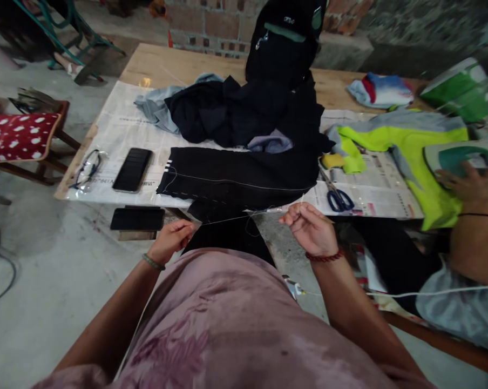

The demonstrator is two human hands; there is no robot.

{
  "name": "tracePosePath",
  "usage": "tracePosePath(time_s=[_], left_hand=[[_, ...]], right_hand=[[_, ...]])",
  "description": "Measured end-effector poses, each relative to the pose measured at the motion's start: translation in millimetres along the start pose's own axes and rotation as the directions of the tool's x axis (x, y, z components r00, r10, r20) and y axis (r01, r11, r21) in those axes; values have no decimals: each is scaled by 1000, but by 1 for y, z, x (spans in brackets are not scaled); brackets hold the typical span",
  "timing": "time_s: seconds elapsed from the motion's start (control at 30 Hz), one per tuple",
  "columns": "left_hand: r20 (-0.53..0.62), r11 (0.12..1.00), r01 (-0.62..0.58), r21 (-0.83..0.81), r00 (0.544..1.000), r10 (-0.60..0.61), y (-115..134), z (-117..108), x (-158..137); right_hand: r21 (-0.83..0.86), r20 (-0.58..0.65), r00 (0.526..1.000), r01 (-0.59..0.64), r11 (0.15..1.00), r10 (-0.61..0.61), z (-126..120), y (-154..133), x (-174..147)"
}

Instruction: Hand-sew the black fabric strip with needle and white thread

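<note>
A pale thread (pixel 236 218) stretches over my lap between my two hands. My left hand (pixel 171 239) is closed, pinching one end of it. At the other end my right hand (pixel 313 228) pinches the thread with thumb and forefinger; whether a needle is there I cannot tell. A loose loop hangs near the right hand. Just beyond both hands lies a black garment (pixel 244 168), its leg-like part flat along the table edge, with white stitches along it and three short white stripes at the left end. Dark-handled scissors (pixel 339 199) rest right of it.
On the newspaper-covered table (pixel 116 116) are a phone (pixel 133 170), glasses (pixel 88 169), crumpled dark clothes (pixel 228 111) and a backpack (pixel 284 48). A second phone (pixel 137 219) sits below the edge. At right, a co-worker's hand (pixel 474 186) holds an iron (pixel 450 159) on a yellow-grey garment (pixel 409 140).
</note>
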State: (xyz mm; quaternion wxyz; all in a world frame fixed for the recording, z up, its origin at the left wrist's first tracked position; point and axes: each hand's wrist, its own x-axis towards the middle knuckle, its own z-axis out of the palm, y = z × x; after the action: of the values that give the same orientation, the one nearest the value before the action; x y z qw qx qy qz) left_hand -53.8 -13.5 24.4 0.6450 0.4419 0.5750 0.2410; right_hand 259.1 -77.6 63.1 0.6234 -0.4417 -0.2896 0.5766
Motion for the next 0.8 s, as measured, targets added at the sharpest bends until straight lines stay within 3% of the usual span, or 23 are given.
tracePosePath(time_s=[0.27, 0.53, 0.7, 0.8], left_hand=[[-113, 998, -5, -63, 994, -2, -21, -15, 21], [-195, 995, -60, -83, 980, 43, -13, -23, 23], [-238, 989, -124, -85, 966, 101, -5, -29, 26], [-267, 980, -156, -124, 956, 119, -2, -29, 31]], right_hand=[[-15, -69, 998, -6, 1000, 5, -8, 8, 10], [-48, -71, 997, 11, 999, -15, -15, 9, 31], [-164, -65, 998, -2, 987, -9, -12, 9, 58], [-322, -144, 990, -36, 946, -11, -10, 11, 79]])
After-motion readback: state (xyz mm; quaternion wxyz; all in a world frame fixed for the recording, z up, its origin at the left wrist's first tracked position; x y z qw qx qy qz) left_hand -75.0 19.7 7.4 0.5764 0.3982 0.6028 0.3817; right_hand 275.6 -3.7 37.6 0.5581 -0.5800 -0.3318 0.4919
